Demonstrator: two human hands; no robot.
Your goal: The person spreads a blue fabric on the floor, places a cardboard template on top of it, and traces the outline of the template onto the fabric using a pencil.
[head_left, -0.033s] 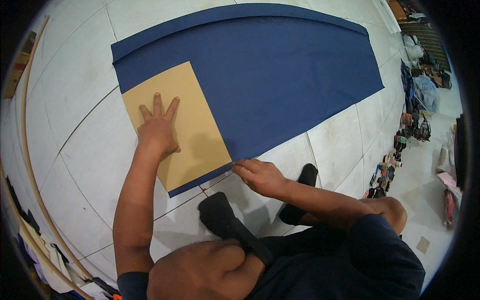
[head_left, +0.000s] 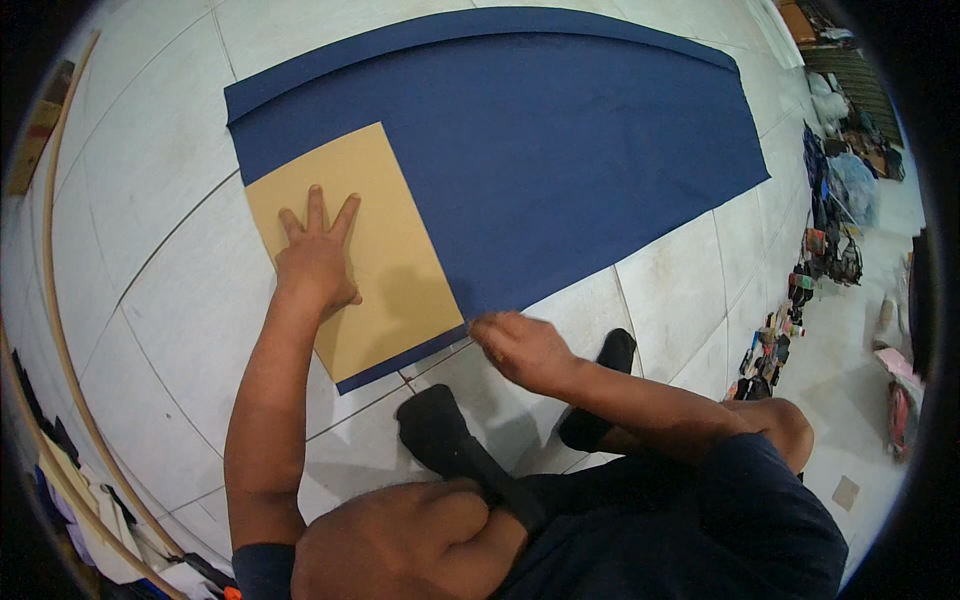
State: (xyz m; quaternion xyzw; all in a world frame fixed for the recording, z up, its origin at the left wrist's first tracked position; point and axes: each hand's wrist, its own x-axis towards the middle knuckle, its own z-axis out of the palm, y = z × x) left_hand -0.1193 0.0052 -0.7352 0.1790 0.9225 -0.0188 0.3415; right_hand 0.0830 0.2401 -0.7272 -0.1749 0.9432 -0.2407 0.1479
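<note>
On the pale tiled floor (head_left: 180,300), the left hand (head_left: 315,262) lies spread on a tan card (head_left: 405,250), gripping nothing. The card is already placed over the left end of the dark blue cloth (head_left: 570,150). By its near right corner, the right hand (head_left: 530,350) is curled; whether it pinches anything, I cannot tell. Farther right, the cloth remains uncovered, without visible marks.
</note>
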